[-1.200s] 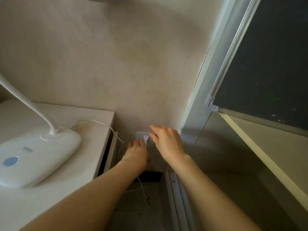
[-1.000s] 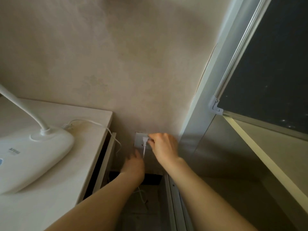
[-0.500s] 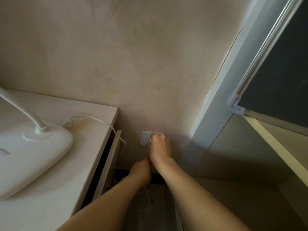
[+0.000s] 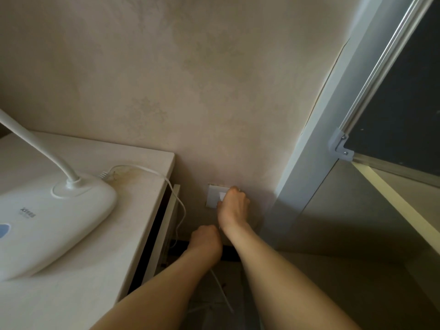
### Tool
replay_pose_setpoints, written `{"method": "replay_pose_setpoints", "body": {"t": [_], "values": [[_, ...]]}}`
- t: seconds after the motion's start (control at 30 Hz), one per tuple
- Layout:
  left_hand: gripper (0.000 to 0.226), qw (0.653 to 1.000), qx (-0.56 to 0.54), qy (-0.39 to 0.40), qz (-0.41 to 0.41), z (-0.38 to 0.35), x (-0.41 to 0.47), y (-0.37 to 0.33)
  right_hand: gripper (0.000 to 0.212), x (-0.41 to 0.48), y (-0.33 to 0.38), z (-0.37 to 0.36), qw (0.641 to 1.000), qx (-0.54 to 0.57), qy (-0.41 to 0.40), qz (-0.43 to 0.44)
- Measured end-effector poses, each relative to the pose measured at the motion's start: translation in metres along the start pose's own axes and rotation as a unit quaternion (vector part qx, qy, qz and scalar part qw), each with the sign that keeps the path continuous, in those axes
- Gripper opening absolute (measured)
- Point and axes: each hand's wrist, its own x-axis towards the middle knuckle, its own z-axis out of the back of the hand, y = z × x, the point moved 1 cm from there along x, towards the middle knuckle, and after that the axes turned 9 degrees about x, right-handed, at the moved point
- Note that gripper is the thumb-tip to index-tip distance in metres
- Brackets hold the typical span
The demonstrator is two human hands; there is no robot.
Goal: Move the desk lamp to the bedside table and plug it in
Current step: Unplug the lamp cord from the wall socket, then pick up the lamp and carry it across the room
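Note:
The white desk lamp (image 4: 47, 220) stands on the pale bedside table (image 4: 78, 289) at the left, its bent neck rising out of view. Its white cord (image 4: 177, 201) runs off the table's right edge and hangs down toward the floor. Low on the wall sits a white socket plate (image 4: 213, 196). My right hand (image 4: 234, 206) is closed against the plate, gripping the white plug (image 4: 222, 196), which its fingers mostly hide. My left hand (image 4: 206, 240) is just below, fingers curled; the cord passes under it, but I cannot see a grip on it.
A grey window frame (image 4: 316, 144) with a dark pane (image 4: 404, 91) rises at the right, over a pale sill (image 4: 392, 201). A dark skirting strip (image 4: 228, 254) runs along the wall's foot. More white cord (image 4: 221, 294) lies on the floor between my forearms.
My right hand has brought the plug up against the socket plate and now covers most of it. My left hand has dropped lower, away from the plate. The view has shifted left and closer.

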Motion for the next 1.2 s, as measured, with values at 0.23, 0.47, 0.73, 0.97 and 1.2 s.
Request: {"method": "replay_pose_setpoints", "body": {"t": [0.23, 0.47, 0.73, 0.97, 1.2], "values": [[0.027, 0.997, 0.073, 0.002, -0.036, 0.012, -0.005, -0.006, 0.023, 0.001, 0.005, 0.005, 1.000, -0.010, 0.014, -0.015], [0.030, 0.985, 0.151, 0.048, -0.066, 0.031, -0.023, -0.009, 0.031, -0.010, 0.006, 0.021, 0.996, 0.011, 0.067, -0.061], [0.031, 0.958, 0.126, -0.205, -0.158, 0.107, -0.079, 0.007, 0.038, -0.025, 0.068, 0.099, 0.980, 0.198, 0.018, -0.012], [0.038, 0.886, 0.002, -0.445, -0.132, 0.182, -0.155, 0.106, 0.013, -0.074, 0.145, 0.120, 0.955, 0.276, 0.007, 0.110], [0.050, 0.780, 0.031, -0.615, -0.114, 0.201, -0.186, 0.186, 0.011, -0.124, 0.212, 0.096, 0.933, 0.290, 0.078, 0.196]]}}
